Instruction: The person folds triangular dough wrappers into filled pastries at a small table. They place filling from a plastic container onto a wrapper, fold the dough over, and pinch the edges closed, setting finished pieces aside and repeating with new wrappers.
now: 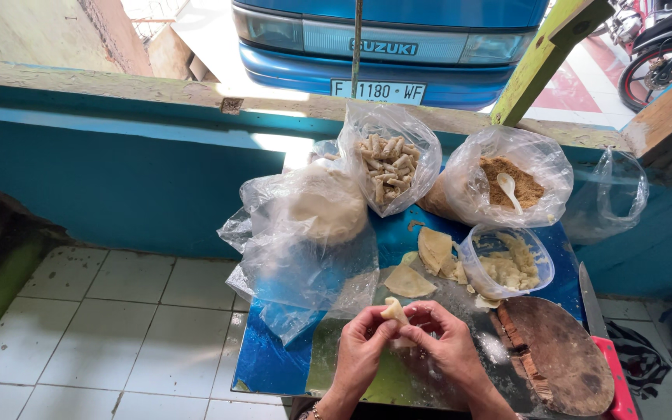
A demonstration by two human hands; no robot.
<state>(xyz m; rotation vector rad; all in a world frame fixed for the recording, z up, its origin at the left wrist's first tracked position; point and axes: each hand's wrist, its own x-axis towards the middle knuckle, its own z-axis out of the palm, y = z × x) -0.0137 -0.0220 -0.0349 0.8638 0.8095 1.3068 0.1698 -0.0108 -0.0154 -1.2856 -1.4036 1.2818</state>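
My left hand (363,346) and my right hand (446,342) meet over the front of a small blue table (266,362). Together they pinch a small pale folded dough wrapper (393,310) between the fingertips. Just beyond the hands lie loose triangular wrappers (407,281) and a folded stack of wrappers (434,249). A clear plastic bowl (542,268) with pale mashed filling stands to the right of them.
At the back of the table stand a clear bag of small rolled pieces (389,167), a bag of brown crumbs with a white spoon (507,187) and a bag of white dough (324,206). A round wooden board (558,354) and a red-handled knife (604,342) lie right. A blue van (386,47) is parked beyond the teal wall (118,171).
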